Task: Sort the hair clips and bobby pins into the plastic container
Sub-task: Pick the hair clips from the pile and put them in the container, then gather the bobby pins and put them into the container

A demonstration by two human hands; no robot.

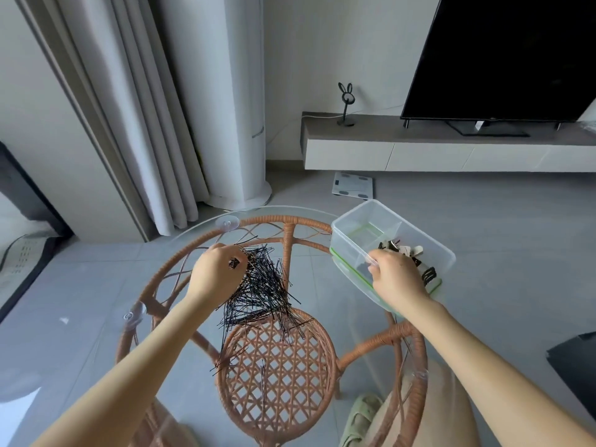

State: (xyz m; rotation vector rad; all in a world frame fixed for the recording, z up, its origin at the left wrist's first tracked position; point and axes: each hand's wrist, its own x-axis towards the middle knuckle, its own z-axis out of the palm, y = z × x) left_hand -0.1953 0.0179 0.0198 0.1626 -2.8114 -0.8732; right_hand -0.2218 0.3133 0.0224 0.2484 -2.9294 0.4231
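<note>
Left grip [216,275] pinches hair clip [234,263], right grip [398,275] holds container [361,217].

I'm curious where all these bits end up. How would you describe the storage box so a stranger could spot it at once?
Find the round glass table on its rattan frame; at its far right edge, held by the right hand, sits the plastic container. Unlike the loose black bobby pins heaped to its left, it is a clear, divided box with green trim, holding hair clips.
</note>
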